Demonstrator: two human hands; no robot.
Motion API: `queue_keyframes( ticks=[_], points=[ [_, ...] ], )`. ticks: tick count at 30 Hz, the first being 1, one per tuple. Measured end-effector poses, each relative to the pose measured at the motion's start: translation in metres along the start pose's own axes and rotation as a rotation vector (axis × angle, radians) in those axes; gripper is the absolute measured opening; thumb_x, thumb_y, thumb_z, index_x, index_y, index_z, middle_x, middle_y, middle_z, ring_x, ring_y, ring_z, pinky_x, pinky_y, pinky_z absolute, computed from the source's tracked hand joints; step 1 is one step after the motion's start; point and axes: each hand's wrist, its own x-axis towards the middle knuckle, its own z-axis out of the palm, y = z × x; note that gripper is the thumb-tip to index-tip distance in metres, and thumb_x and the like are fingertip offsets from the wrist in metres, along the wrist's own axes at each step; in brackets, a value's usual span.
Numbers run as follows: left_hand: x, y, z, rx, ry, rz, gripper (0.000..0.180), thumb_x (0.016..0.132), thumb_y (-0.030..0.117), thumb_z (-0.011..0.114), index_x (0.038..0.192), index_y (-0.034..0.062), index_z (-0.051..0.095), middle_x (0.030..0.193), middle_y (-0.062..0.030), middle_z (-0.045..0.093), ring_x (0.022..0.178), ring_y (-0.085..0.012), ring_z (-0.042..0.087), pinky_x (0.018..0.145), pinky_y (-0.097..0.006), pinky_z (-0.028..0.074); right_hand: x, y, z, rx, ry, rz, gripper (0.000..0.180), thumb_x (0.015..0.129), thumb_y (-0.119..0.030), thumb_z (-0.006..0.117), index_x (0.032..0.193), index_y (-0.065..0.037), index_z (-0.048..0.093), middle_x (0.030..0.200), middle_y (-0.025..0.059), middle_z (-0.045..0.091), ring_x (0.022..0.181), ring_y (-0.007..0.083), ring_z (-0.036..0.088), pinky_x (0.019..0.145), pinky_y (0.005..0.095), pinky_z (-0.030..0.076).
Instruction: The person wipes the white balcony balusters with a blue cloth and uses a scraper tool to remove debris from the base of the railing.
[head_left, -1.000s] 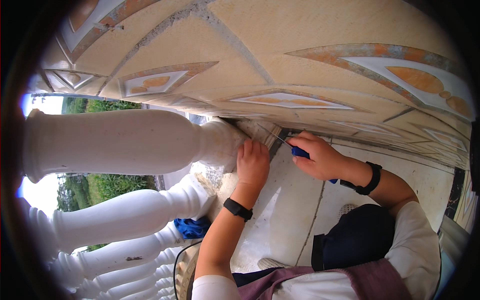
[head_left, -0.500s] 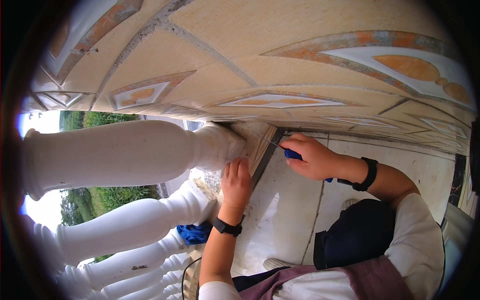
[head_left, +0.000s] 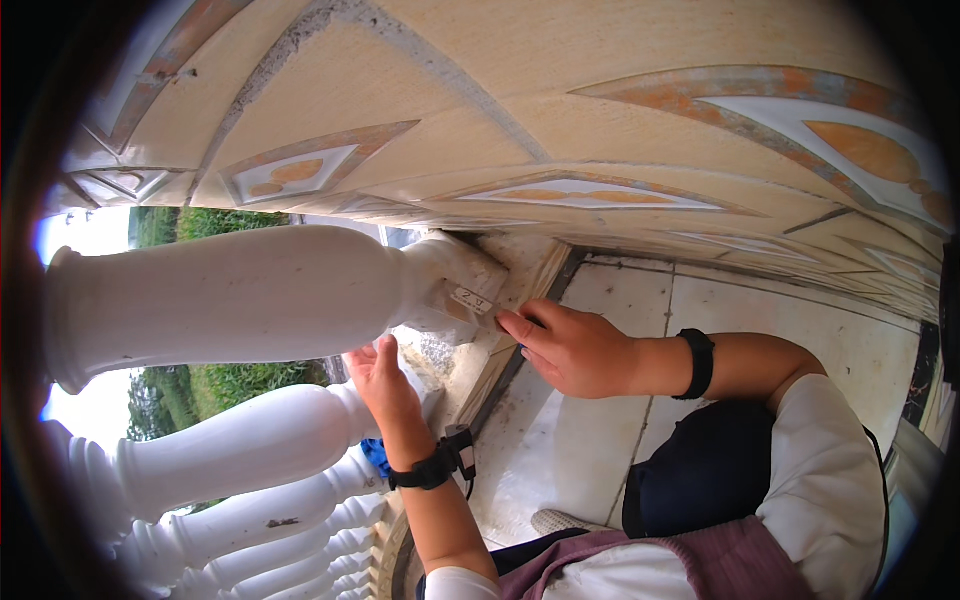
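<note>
My right hand [head_left: 578,352] is closed round a scraper [head_left: 470,302]. Its flat metal blade, with writing on it, lies against the square foot of the nearest white baluster [head_left: 240,295]. Only a trace of the dark blue handle shows; the fingers cover the rest. Just under the narrow neck of that baluster is my left hand [head_left: 386,388], its thumb raised apart from the fingers. It holds nothing that I can see, and its fingertips are at or very near the baluster's lower side; contact is hard to tell.
A tiled wall [head_left: 480,110] with diamond patterns runs along the far side. Several more white balusters [head_left: 240,440] stand to the left, with greenery beyond. A blue cloth [head_left: 376,457] lies between them, behind my left wrist. Pale floor tiles [head_left: 610,290] spread out to the right.
My right hand has moved left with the scraper, from the wall corner to the baluster's foot, turning the blade flat to view. My left hand has moved left, from the ledge to beneath the baluster.
</note>
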Motion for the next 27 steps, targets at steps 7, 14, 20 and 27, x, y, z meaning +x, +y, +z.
queue_keyframes(
  ticks=[7,14,20,27],
  points=[
    [-0.072,0.000,0.077,-0.150,0.010,-0.367,0.035,0.088,0.016,0.054,0.119,0.0078,0.043,0.104,-0.0012,0.053,0.086,-0.0106,0.054,0.070,-0.024,0.042,0.003,0.001,-0.006,-0.206,-0.129,0.032,0.059,0.069,-0.002,0.061,0.125,-0.005,0.043,0.095,0.0132,0.049,0.075,0.0288,0.056,0.053,0.0357,0.049],
    [-0.042,-0.024,0.105,-0.229,-0.074,-0.524,0.017,0.090,0.023,0.054,0.093,0.0061,0.055,0.084,-0.0024,0.061,0.074,-0.0095,0.057,0.059,-0.022,0.042,0.017,0.039,-0.013,-0.135,-0.096,-0.019,0.057,0.072,-0.001,0.060,0.125,-0.016,0.047,0.096,0.0099,0.050,0.077,0.0275,0.056,0.059,0.0334,0.049],
    [-0.034,-0.028,0.116,-0.222,-0.097,-0.568,0.016,0.090,0.019,0.052,0.089,0.0039,0.056,0.081,-0.0045,0.061,0.071,-0.0108,0.058,0.058,-0.025,0.047,0.020,0.059,-0.019,0.027,-0.105,-0.136,0.054,0.076,0.000,0.060,0.127,-0.012,0.046,0.098,0.0100,0.050,0.085,0.0258,0.054,0.071,0.0311,0.047],
    [-0.033,-0.029,0.122,-0.198,-0.063,-0.530,0.019,0.090,0.018,0.051,0.088,-0.0003,0.056,0.080,-0.0069,0.061,0.068,-0.0119,0.057,0.056,-0.025,0.049,0.026,0.062,-0.031,0.125,-0.286,0.002,0.053,0.077,0.001,0.058,0.127,-0.011,0.046,0.099,0.0091,0.050,0.089,0.0252,0.051,0.080,0.0321,0.043]
  ],
)
